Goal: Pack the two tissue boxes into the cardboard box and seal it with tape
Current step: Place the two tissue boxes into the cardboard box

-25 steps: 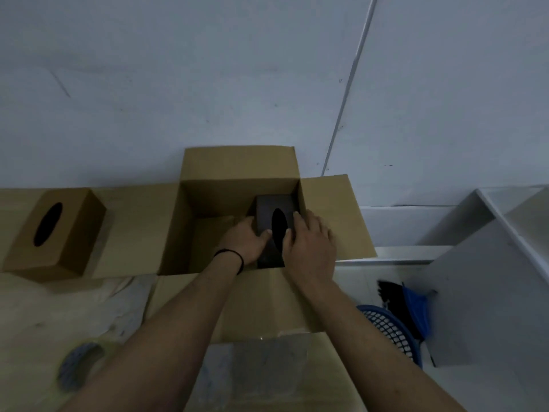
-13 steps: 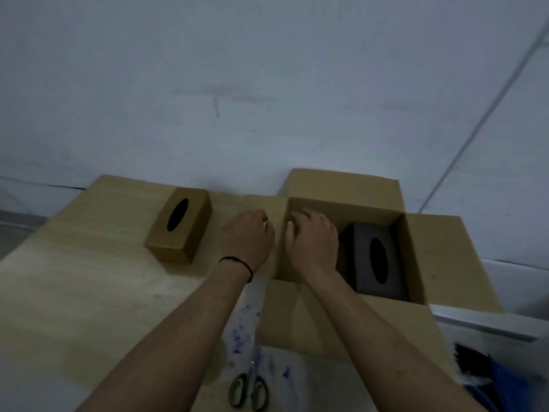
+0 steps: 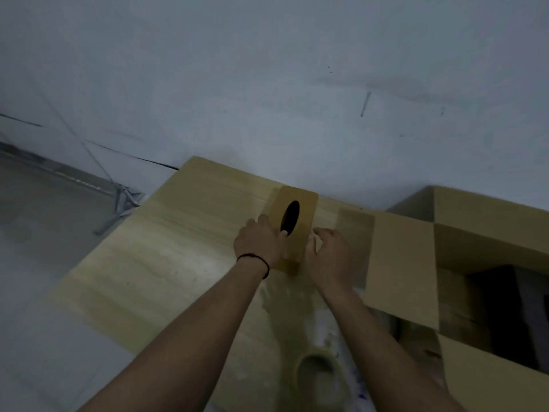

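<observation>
In the head view, a tan cardboard tissue box with a dark oval slot (image 3: 294, 224) stands on the pale wooden table (image 3: 178, 248) just above the centre of the frame, near the grey wall (image 3: 267, 84). The left hand (image 3: 260, 243), a thin black band (image 3: 255, 260) round its wrist, presses against the box's left side, its thumb lying on the top face by the slot. The right hand (image 3: 328, 254) sits just beside the box's right side with fingers spread and curled; whether it touches the box cannot be told. At the right of the frame lies the large open brown cardboard box (image 3: 487, 233), its flaps folded outward, one flap reaching toward the right hand. Inside it, at the lower right, a dark tissue box (image 3: 505, 310) shows in shadow. At the bottom centre of the frame, between the forearms, a roll of clear packing tape (image 3: 318, 373) rests on the table, apart from both hands.
</observation>
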